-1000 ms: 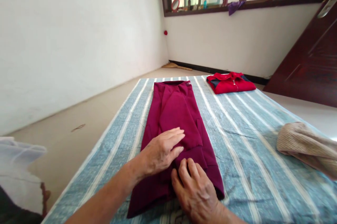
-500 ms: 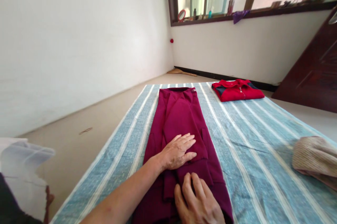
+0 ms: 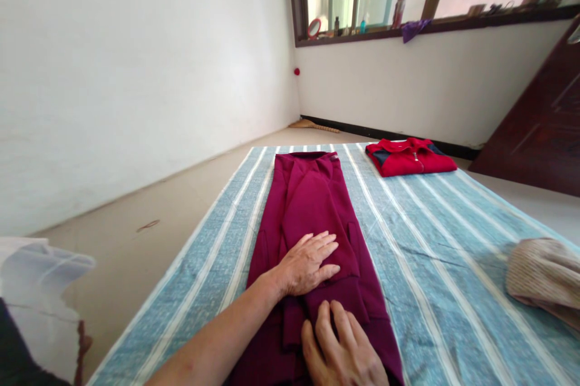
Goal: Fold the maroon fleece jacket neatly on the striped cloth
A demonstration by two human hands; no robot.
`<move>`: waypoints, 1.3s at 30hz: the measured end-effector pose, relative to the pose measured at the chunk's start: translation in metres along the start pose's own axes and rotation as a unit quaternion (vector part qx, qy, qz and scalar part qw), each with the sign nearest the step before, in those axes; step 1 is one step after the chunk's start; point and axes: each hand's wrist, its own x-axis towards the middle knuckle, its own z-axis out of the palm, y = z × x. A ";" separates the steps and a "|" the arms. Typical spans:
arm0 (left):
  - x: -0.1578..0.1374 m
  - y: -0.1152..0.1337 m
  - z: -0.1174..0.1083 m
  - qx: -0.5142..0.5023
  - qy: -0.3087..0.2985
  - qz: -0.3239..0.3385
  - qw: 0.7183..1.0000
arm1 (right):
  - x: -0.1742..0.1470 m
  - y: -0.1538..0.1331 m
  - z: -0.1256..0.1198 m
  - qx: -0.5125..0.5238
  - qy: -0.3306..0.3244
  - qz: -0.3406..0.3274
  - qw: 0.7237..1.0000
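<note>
A long magenta jacket [image 3: 312,199] lies on the striped bed cover, its sides and sleeves folded inward and its neck end away from me. My left hand [image 3: 308,264] rests flat on the middle of the jacket, fingers stretched out over a folded sleeve. Closer to me, my right hand [image 3: 347,347] touches the jacket near the cuffs and hem, palm down. Its fingers are bent and slightly apart, tips on the cloth; nothing shows in its grasp. Part of the hem is hidden under this hand and by the frame's lower edge.
The blue and white striped cover [image 3: 408,223] spreads beneath. A folded red jacket [image 3: 410,157] lies at the far right. A beige knit garment [image 3: 544,277] is bunched at the right edge. White plastic [image 3: 40,301] shows at lower left. Bottles line the windowsill [image 3: 362,32].
Both hands keep nearly the same place on the magenta jacket. The whole view has shifted very slightly; nothing is picked up or let go.
</note>
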 end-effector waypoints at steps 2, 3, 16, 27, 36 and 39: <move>0.000 0.000 0.000 0.000 -0.001 0.000 1.000 | -0.001 0.000 0.000 0.002 -0.002 -0.002 1.000; 0.000 0.000 0.000 0.001 -0.002 0.000 1.000 | -0.001 0.000 -0.001 0.004 -0.003 -0.005 1.000; -0.001 0.003 -0.002 0.007 -0.014 -0.011 1.000 | -0.001 0.000 0.000 0.009 0.004 -0.001 1.000; -0.002 0.001 0.001 0.005 -0.005 -0.003 1.000 | -0.003 -0.001 0.001 0.008 0.011 0.002 1.000; -0.001 0.003 -0.004 -0.005 -0.017 -0.008 1.000 | -0.003 0.000 0.001 0.013 0.001 -0.007 1.000; 0.002 0.001 -0.009 -0.013 -0.024 -0.001 1.000 | 0.002 0.003 -0.001 0.011 -0.012 -0.013 1.000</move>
